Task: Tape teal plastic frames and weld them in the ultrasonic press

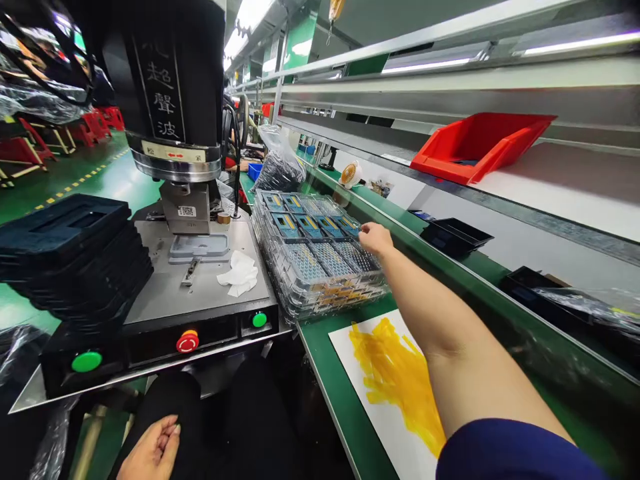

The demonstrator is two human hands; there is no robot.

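Note:
My right hand [376, 238] reaches to the right side of a stack of clear plastic trays [300, 303]. Its fingers are bent together beside the last dark blue part [349, 225] in a row; whatever they pinch is hidden. Several such flat parts, each with a yellowish strip, lie in the top tray's compartments. Low in front, my left hand [153, 450] rests by my dark-clothed leg, its fingers curled closed with nothing showing in them. To the left, a grey plate-like piece [199, 249] lies under the head of the black press machine [175, 87].
Dark trays [75, 260] are piled left of the press. The machine's front has green buttons [87, 361] and a red stop button [187, 341]. White tissue [239, 273] lies on its bed. A yellow-smeared sheet [350, 353] lies under my right arm. A red bin [480, 147] sits above.

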